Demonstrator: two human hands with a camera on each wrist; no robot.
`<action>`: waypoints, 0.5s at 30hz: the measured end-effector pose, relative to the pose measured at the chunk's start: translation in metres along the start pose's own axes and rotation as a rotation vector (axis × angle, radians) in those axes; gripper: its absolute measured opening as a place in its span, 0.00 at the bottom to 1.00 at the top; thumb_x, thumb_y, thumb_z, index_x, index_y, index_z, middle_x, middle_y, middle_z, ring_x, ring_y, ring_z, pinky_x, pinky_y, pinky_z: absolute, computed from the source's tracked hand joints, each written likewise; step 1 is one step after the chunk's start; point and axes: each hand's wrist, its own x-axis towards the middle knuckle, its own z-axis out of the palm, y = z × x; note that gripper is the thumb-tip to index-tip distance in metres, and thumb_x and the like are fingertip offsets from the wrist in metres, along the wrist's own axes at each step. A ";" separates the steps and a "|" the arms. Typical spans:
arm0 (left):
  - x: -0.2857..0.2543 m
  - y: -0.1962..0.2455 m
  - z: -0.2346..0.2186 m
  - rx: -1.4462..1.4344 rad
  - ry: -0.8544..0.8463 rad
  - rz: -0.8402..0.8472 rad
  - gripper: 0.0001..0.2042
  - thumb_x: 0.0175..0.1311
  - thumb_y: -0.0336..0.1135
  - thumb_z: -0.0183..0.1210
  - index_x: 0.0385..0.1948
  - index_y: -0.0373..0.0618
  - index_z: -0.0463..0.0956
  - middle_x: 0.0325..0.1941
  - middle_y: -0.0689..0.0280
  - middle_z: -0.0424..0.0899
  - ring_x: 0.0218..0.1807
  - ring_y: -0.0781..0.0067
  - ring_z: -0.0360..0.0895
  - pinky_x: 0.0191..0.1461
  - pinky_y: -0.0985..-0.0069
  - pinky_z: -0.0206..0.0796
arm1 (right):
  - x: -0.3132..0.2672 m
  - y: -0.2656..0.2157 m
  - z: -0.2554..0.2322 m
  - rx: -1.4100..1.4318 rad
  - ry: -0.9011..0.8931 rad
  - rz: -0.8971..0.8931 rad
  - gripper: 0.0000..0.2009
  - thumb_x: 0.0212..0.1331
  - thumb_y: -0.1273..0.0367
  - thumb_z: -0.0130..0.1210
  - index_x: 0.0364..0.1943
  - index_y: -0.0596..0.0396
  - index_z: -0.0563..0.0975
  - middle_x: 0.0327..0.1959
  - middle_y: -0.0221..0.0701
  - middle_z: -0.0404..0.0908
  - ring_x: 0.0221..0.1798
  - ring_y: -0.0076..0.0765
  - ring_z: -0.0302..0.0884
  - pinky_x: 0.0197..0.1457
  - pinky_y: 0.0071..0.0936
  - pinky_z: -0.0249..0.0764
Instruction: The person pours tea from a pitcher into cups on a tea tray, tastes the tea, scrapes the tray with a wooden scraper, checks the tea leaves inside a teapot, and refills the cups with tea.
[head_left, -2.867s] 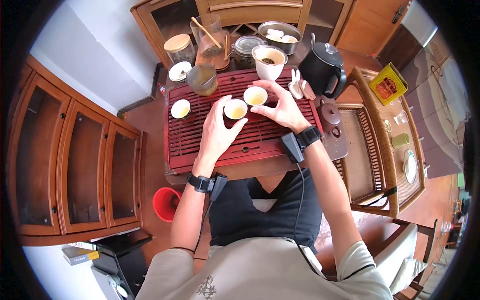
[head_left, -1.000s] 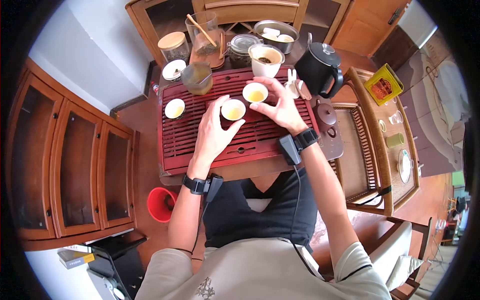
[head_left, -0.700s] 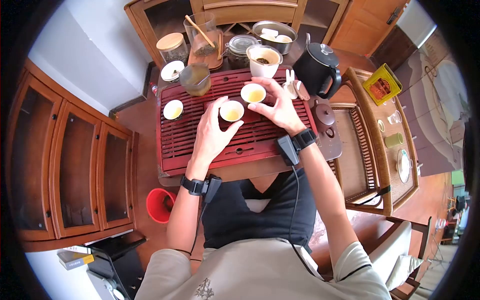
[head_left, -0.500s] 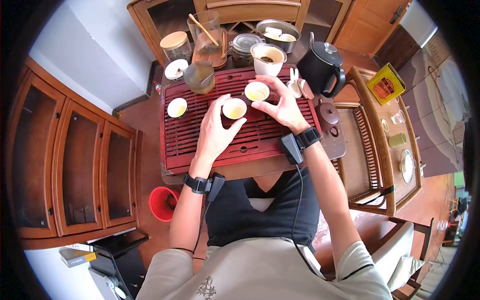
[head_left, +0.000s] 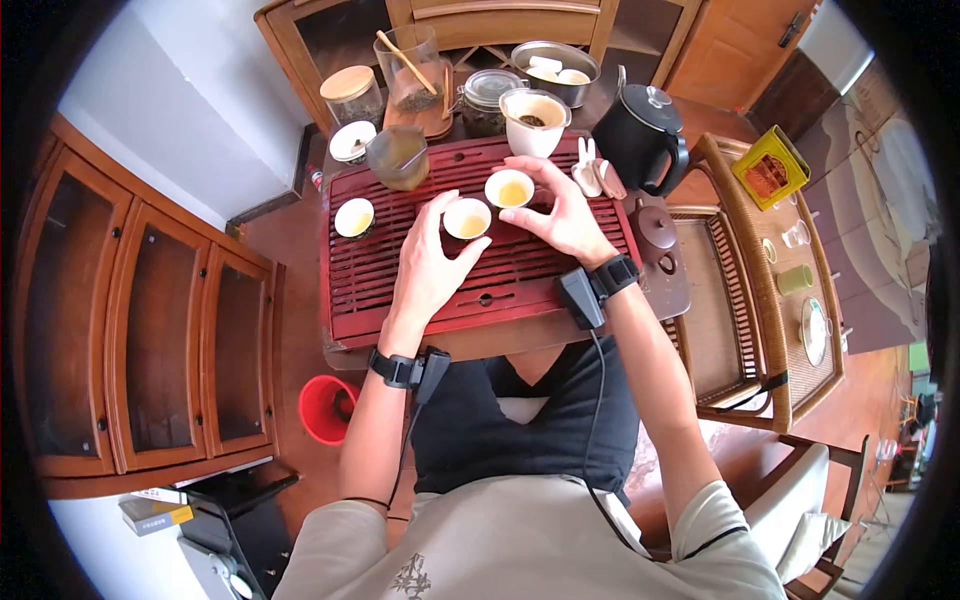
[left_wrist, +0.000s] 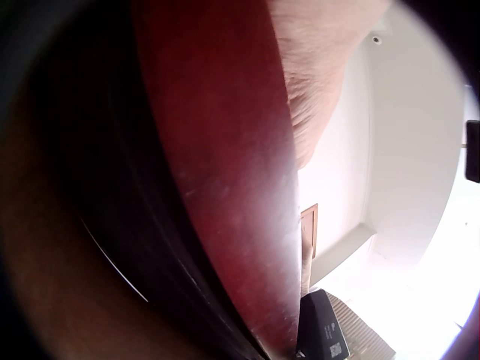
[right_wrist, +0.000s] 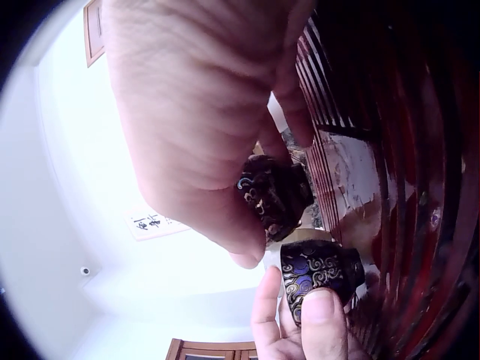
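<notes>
Over the red slatted tea tray (head_left: 380,325), my left hand (head_left: 428,268) grips a small teacup (head_left: 467,219) between thumb and fingers. A second teacup (head_left: 509,188), just beyond it to the right, is held by my right hand (head_left: 572,218). Both cups are white inside with yellow tea in them. The right wrist view shows their dark outsides with raised swirls, the left-hand cup (right_wrist: 315,271) below the right-hand cup (right_wrist: 274,196). A third teacup (head_left: 354,217) with tea stands at the tray's left. The left wrist view shows mostly the tray's red side (left_wrist: 217,150); that cup is hidden there.
A glass pitcher (head_left: 398,160), a white strainer cup (head_left: 535,125) with tea leaves and a rabbit figure (head_left: 586,172) stand at the tray's far side. To the right are a black kettle (head_left: 637,130) and a brown teapot (head_left: 656,228). Jars line the back.
The head view shifts slightly. Since half a second ago, the right-hand cup has moved a little toward my body and left, and its tea surface looks different. Both hands keep their grips throughout.
</notes>
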 end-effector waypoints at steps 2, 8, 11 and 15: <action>0.000 0.000 0.000 0.005 -0.010 -0.005 0.32 0.52 0.33 0.71 0.60 0.41 0.66 0.56 0.53 0.77 0.56 0.58 0.77 0.61 0.65 0.69 | -0.001 -0.001 -0.002 0.015 0.016 0.004 0.30 0.53 0.72 0.68 0.61 0.56 0.68 0.58 0.32 0.76 0.59 0.28 0.74 0.61 0.28 0.71; -0.001 -0.001 0.000 0.014 -0.012 -0.018 0.32 0.52 0.32 0.71 0.60 0.41 0.66 0.56 0.53 0.78 0.56 0.58 0.78 0.61 0.65 0.69 | -0.001 -0.001 0.000 -0.001 -0.028 0.034 0.31 0.52 0.70 0.69 0.61 0.54 0.69 0.58 0.30 0.76 0.58 0.26 0.73 0.60 0.29 0.71; 0.001 0.002 0.001 0.007 -0.025 -0.003 0.32 0.52 0.32 0.71 0.60 0.41 0.66 0.56 0.53 0.78 0.56 0.58 0.78 0.60 0.65 0.70 | -0.001 -0.002 -0.003 0.021 -0.009 0.039 0.30 0.52 0.69 0.69 0.60 0.54 0.70 0.57 0.29 0.76 0.58 0.26 0.73 0.60 0.28 0.70; -0.001 0.000 0.001 0.007 -0.009 -0.028 0.32 0.52 0.32 0.71 0.59 0.42 0.66 0.56 0.53 0.78 0.56 0.57 0.77 0.61 0.65 0.69 | -0.001 0.000 0.000 -0.052 0.000 0.030 0.30 0.52 0.68 0.69 0.60 0.54 0.70 0.57 0.31 0.77 0.59 0.28 0.74 0.60 0.29 0.70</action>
